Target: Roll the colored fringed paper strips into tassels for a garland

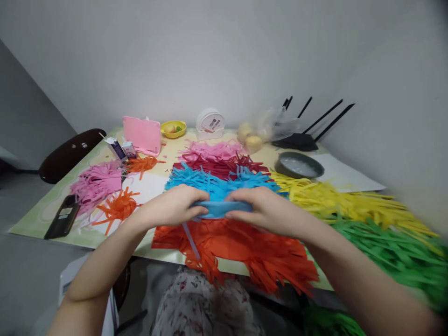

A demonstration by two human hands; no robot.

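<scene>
My left hand (pixel 185 205) and my right hand (pixel 252 207) face each other, both closed on the near edge of blue fringed paper (pixel 217 210). Fingers lie over the folded or rolled blue edge, thumbs on the near side. Its cut fringe fans out beyond my hands, away from me. Directly below, orange-red fringed paper (pixel 227 240) spreads over the table's front edge. A thin pale strip (pixel 191 241) hangs down from near my left hand. Behind the blue piece lies dark red fringed paper (pixel 220 166), then pink fringed paper (pixel 212 150).
Yellow fringe (pixel 350 203) and green fringe (pixel 388 249) lie right, near a dark bowl (pixel 299 165) and black router (pixel 296 141). A phone (pixel 63 217), pink fringe (pixel 94 184), orange tufts (pixel 119 207), cartons (pixel 117 148) and a pink tablet case (pixel 142 135) occupy the left.
</scene>
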